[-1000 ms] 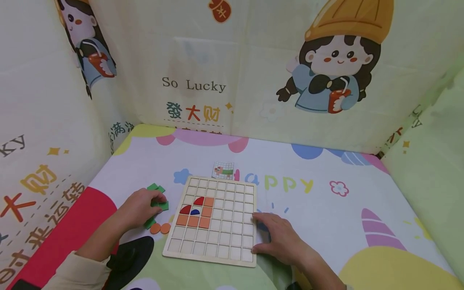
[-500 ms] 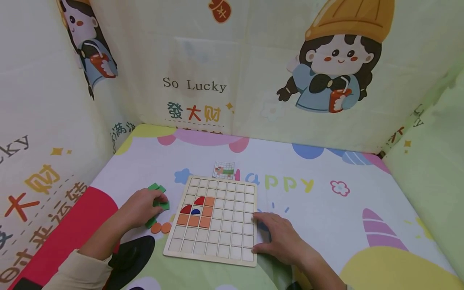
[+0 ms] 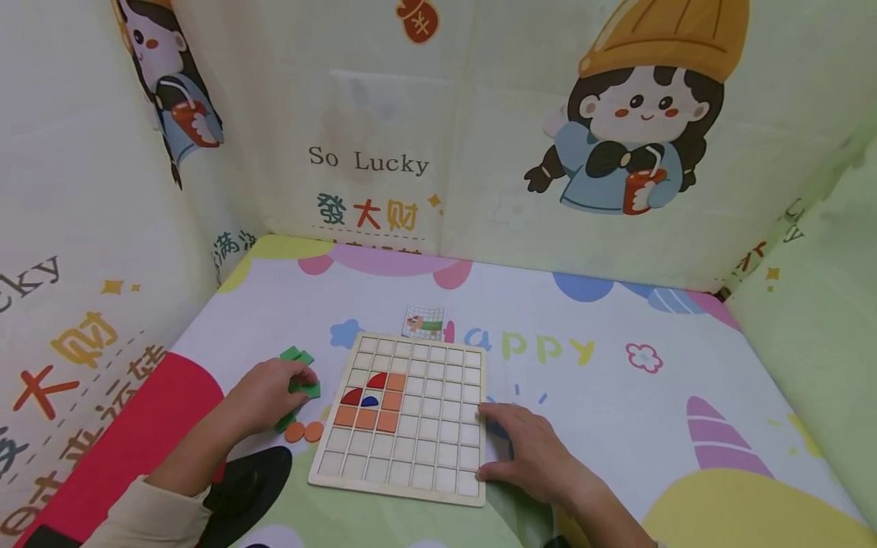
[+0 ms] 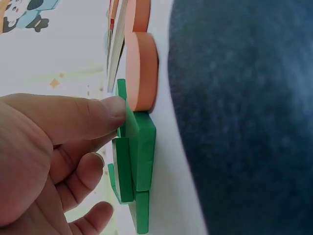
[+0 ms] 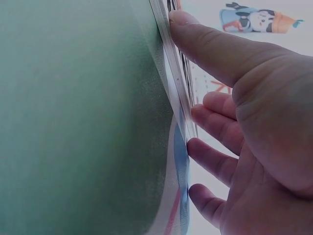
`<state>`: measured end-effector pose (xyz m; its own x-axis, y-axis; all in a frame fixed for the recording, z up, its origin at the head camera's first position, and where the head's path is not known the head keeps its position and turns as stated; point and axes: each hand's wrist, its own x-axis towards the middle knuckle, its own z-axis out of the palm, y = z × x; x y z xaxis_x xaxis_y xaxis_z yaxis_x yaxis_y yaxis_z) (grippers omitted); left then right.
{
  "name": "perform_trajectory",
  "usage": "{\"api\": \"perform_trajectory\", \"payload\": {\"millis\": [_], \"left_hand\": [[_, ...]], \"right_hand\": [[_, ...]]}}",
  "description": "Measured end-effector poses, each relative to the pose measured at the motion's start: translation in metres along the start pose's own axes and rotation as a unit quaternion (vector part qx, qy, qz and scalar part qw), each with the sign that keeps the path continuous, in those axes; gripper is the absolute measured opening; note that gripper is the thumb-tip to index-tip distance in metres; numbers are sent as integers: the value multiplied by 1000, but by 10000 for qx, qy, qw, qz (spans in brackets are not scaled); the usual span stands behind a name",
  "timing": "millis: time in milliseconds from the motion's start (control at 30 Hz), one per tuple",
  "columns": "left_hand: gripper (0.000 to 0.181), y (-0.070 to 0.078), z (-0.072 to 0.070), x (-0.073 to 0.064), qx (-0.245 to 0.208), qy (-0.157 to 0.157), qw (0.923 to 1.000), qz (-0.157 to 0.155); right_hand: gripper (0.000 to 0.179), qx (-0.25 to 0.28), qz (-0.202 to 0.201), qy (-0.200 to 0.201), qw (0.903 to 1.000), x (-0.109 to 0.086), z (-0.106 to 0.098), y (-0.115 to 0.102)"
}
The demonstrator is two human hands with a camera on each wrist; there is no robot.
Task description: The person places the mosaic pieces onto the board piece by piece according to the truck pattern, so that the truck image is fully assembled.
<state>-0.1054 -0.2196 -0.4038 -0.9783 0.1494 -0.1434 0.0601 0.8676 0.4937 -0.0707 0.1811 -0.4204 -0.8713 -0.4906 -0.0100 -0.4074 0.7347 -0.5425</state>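
My left hand (image 3: 270, 392) is at the heap of green square tiles (image 3: 291, 353) left of the wooden grid board (image 3: 425, 449). Its thumb and fingers pinch one green tile (image 3: 311, 390); more green tiles (image 4: 143, 152) lie flat and overlapping beneath the fingers, partly hidden by the hand. Along the board's right edge rests my right hand (image 3: 530, 453), thumb and fingertips touching the rim, fingers loosely extended. On the board's left side sit several orange squares (image 3: 392, 400), two red quarter-round tiles (image 3: 377, 380) and a blue half-round tile (image 3: 369, 401).
Two orange discs (image 3: 304, 431) lie between the left wrist and the board. Behind the board's top edge stands a small picture card (image 3: 423, 323) with a gridded coloured figure. A patterned cloth (image 3: 589, 411) covers the table, and printed curtains (image 3: 479, 152) enclose the back and sides.
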Motion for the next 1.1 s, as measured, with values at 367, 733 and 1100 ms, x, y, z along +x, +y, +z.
{"api": "perform_trajectory", "payload": {"millis": [367,733,1100], "left_hand": [[38,3,-1,1,472,135,9986,218],[31,24,-11,0,527,240,9961,659],[26,57,-11,-10,673,276,9889,1299]], "right_hand": [[79,-23,-72,42,10000,-1,-2,-2],[79,-47,-92,75,9999,-2,-3,-3],[78,1,-40,41,10000,-2,-3,-4]]}}
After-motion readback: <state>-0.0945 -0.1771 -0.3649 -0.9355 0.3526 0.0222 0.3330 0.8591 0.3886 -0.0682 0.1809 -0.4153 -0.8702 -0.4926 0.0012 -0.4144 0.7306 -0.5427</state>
